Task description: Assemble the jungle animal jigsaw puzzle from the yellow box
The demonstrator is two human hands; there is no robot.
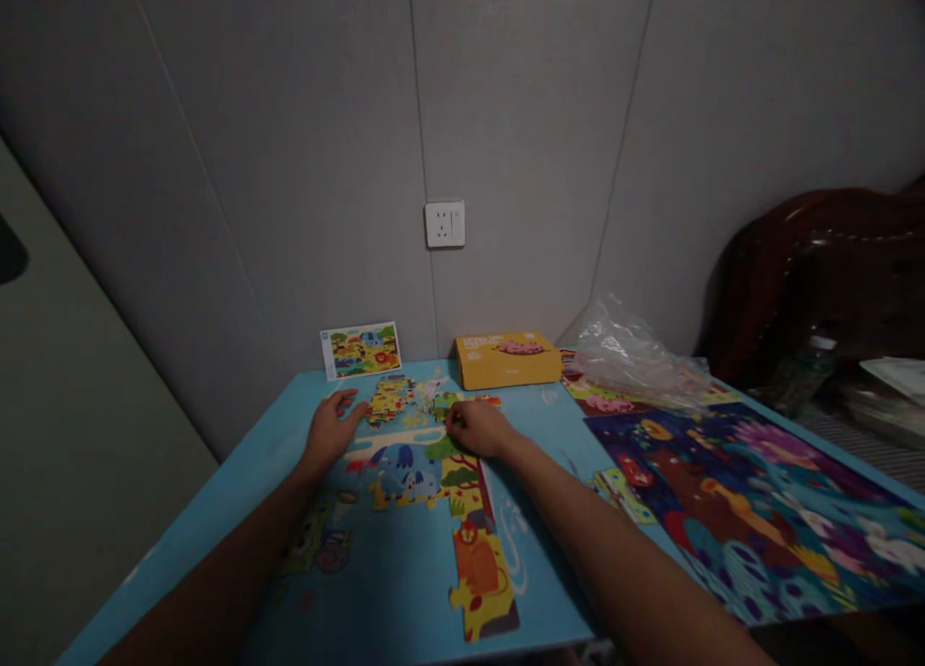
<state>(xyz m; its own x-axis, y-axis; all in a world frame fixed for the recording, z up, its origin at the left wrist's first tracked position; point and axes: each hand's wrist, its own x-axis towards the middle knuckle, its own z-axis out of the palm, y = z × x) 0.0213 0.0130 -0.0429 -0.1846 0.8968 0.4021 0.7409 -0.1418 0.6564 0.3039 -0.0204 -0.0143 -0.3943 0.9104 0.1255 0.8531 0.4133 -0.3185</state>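
Observation:
A partly joined jigsaw puzzle (409,468) lies on the blue table, showing elephants, a tree and, down its right side, a lion (478,562). Beyond it is a cluster of loose puzzle pieces (390,399), mostly yellow. My left hand (333,431) rests at the left of that cluster, thumb and fingers apart, with nothing visible in it. Above the puzzle's upper right corner, my right hand (477,428) has its fingers curled together beside some green pieces (443,405). Whatever its fingertips pinch, if anything, is hidden.
A picture card (361,350) leans on the wall behind the pieces. To its right stands a yellow box (508,359). Crumpled clear plastic (636,353) and a dark colourful picture sheet (752,502) cover the table's right side. Past the edge are a bottle (802,372) and brown leather furniture (831,280).

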